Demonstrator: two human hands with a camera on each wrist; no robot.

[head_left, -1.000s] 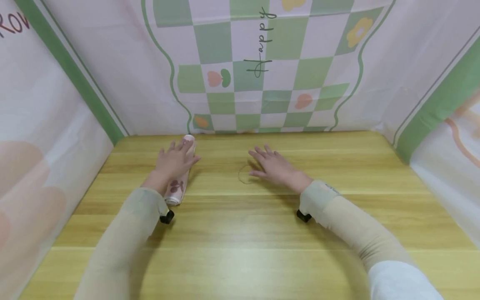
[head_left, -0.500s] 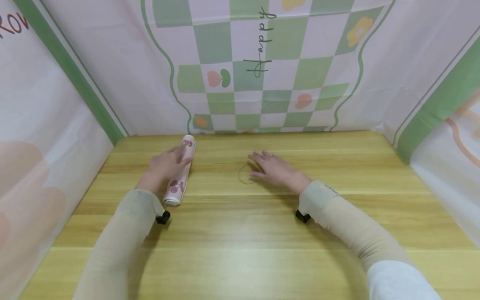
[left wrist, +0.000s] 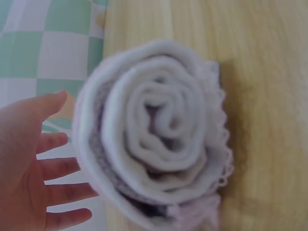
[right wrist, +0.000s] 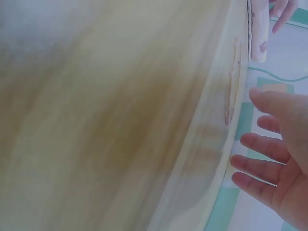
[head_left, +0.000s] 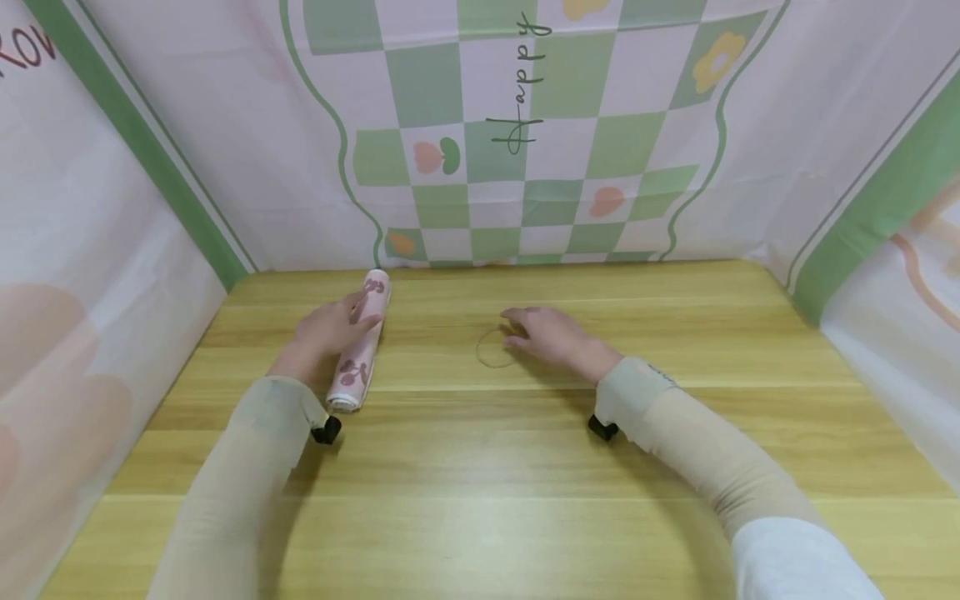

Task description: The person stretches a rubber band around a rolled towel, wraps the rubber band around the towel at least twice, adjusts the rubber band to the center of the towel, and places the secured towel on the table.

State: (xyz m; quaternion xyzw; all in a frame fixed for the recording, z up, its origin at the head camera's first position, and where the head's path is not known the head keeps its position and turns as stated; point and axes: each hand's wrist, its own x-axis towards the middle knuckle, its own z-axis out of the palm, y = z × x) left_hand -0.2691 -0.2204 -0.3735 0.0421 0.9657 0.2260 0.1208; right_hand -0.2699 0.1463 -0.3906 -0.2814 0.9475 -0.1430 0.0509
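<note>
A rolled pink cloth [head_left: 352, 379] with dark cherry prints lies at the left on the wooden table. Its white spiral end and lacy edge fill the middle of the left wrist view, where the cloth roll [left wrist: 163, 125] looks towel-like. My left hand [head_left: 324, 329] is at the left side of the roll, thumb and fingertips over its upper part, not wrapped round it. Spread, fairly straight fingers [left wrist: 62, 192] show behind the roll. My right hand [head_left: 552, 336] hovers low, its relaxed fingers beside a thin brownish loop [head_left: 477, 350], which also shows as a narrow loop [right wrist: 228, 96] in the right wrist view.
The wooden table [head_left: 480, 500] stretches toward the person. A checked green-and-white fabric backdrop [head_left: 495, 200] meets its far edge. Printed cloth walls [head_left: 90, 208] close off both sides. A small black device [head_left: 327, 430] sits under each wrist.
My left hand has shifted left and slightly nearer, uncovering more of the roll. My right hand's spread fingers have come together and lowered slightly. The roll and the loop have stayed put.
</note>
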